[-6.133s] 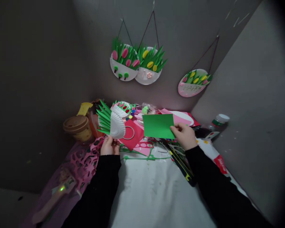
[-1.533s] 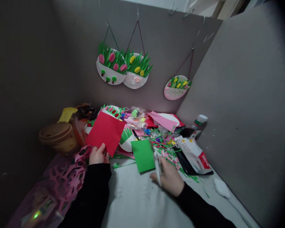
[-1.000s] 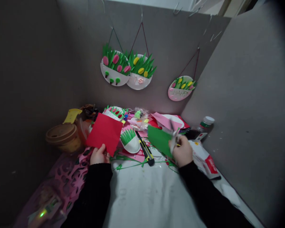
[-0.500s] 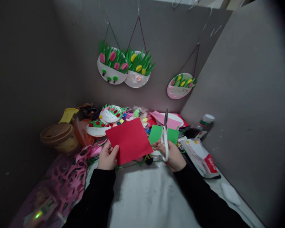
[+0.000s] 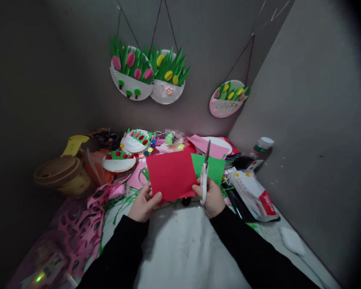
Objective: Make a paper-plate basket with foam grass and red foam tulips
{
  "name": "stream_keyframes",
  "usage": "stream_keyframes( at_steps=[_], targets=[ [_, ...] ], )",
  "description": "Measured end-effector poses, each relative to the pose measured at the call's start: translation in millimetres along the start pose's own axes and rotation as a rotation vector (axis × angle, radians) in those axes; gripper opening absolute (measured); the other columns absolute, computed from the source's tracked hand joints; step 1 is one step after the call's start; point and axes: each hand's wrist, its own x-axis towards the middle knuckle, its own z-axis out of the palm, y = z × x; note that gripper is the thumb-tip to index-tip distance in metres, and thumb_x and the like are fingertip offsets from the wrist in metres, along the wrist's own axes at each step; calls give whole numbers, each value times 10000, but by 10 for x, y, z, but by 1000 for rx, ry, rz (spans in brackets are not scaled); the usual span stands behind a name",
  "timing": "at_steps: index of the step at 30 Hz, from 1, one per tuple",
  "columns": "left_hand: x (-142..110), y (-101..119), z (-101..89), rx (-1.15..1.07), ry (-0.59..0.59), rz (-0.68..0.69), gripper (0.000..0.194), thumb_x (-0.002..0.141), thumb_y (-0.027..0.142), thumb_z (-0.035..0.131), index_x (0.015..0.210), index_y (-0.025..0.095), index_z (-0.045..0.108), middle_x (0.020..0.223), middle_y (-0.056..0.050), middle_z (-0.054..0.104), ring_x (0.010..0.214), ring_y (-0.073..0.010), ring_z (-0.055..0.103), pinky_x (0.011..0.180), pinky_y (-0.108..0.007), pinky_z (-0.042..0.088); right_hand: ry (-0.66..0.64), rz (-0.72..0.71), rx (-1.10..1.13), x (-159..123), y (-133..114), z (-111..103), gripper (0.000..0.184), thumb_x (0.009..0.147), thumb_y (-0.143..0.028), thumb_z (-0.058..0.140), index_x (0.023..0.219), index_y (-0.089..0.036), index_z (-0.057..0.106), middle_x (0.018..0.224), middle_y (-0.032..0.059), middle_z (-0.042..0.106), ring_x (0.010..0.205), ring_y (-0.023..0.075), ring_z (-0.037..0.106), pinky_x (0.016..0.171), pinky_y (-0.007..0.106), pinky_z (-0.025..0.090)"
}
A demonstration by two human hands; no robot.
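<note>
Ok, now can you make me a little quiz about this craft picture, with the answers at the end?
1. How many flower-decorated paper plates hang on the grey wall?
2. What does the left hand hold: A) bottle, B) red paper, C) yellow paper?
3. True or false: the white-handled scissors point back toward the person.

Key:
1. Three.
2. B.
3. False: the white-handled scissors, in the right hand, point away, toward the wall.
</note>
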Motion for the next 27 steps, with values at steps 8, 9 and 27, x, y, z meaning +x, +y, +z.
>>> stream_keyframes(
  at_steps=[8,9,27],
  targets=[
    [-55,-93,88,57,-77,48,526,566,377,759,1011,160,580,692,0,565,418,-35,372,346,-156,287,119,-30,175,-8,-49,3,359,484,-258,764,739,-174,525,638,-59,495,568,87,459,578,233,388],
    [-54,-82,78,46,-80,55,518,571,394,751,1002,160,586,708,-3,564,424,-34,370,352,-156,282,124,-37,167,-5,-62,-6,355,480,-256,763,732,-175,527,631,-61,489,561,85,451,570,228,381],
    [-30,395,-104,410,382,395,193,712,349,606,646,170,582,437,65,437,385,-61,343,404,-186,276,-298,-79,110,-70,-144,-99,412,640,-536,666,843,-206,524,748,20,551,702,180,569,644,316,464]
  ],
)
